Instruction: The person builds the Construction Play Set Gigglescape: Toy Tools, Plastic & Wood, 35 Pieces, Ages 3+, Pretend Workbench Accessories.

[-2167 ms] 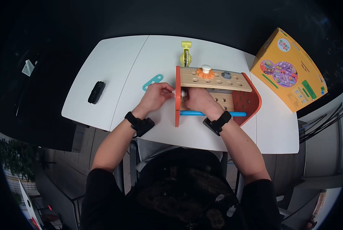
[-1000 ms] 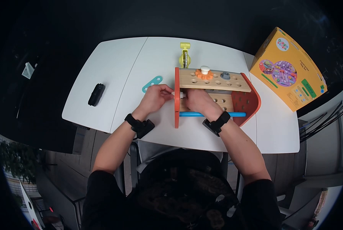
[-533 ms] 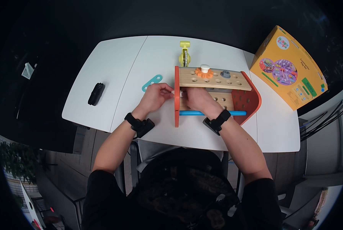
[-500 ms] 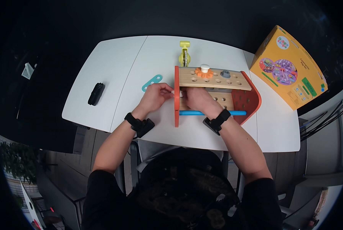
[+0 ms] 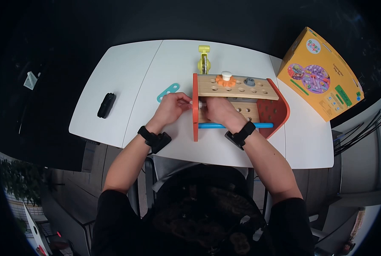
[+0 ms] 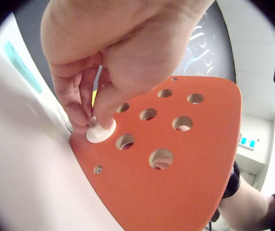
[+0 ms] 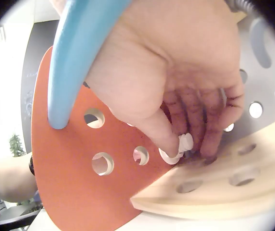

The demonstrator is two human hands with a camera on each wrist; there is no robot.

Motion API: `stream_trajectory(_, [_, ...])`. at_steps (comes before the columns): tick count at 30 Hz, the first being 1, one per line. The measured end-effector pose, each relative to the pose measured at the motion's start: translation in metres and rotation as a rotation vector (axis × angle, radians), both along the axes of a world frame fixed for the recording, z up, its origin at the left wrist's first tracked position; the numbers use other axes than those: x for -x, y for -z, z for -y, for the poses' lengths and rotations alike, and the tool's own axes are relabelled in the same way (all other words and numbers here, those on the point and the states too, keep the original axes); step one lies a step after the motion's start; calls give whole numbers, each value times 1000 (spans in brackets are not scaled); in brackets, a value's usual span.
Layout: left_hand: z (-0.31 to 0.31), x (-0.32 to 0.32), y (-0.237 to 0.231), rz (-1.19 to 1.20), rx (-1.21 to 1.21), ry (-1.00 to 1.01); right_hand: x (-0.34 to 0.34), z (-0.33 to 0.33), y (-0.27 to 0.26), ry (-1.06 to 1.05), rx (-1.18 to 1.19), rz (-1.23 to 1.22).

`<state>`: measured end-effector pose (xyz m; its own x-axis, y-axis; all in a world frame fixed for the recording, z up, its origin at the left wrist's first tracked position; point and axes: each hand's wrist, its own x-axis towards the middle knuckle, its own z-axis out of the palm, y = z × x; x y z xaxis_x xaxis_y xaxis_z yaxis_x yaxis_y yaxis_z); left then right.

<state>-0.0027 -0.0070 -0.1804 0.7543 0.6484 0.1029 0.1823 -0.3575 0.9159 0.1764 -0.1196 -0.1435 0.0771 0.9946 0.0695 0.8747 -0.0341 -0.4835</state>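
Note:
An orange-red side panel (image 5: 195, 111) with round holes stands at the left end of the wooden toy bench. On its outer face my left hand (image 5: 171, 110) pinches a white round-headed piece (image 6: 101, 131) between thumb and fingers, low near the panel's edge. Inside the bench, my right hand (image 7: 176, 72) pinches a small white piece (image 7: 185, 143) against the panel's inner face, beside the lower wooden board (image 7: 224, 185). The fingertips partly cover both white pieces. A blue rod (image 5: 237, 126) runs along the bench's front, under the right wrist.
The upper board (image 5: 207, 92) carries an orange gear (image 5: 220, 82) with a white knob (image 5: 226, 75) and a grey piece (image 5: 249, 81). A yellow-green toy (image 5: 203, 64) stands behind. Left are a teal strip (image 5: 168, 92) and a black object (image 5: 107, 105); right, a yellow box (image 5: 322, 81).
Both hands have kept almost the same place at the panel. The white piece on the panel's inner side shows less than it did 2.2 seconds ago.

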Motion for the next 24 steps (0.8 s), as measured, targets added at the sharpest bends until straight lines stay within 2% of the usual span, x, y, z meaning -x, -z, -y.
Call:
stream_trajectory(8, [0,0,1,10,21,0,-1,-2,1,-19,-22,-20])
stream_trajectory(10, [0,0,1,-7,11,1,2,-2,-2,2,67,46])
stream_trajectory(14, [0,0,2,-4,4,-8,6,-2,-9,5,95,96])
stream_trajectory(16, [0,0,2,22,34,1,8,1,-15,46,66,-1])
stream_trajectory(20, [1,1,0,12,18,-1,7,3,-16,-3,41,-14])
stream_trajectory(24, [1,0,1,5,15,0,-4,-3,7,-58,-26,-18])
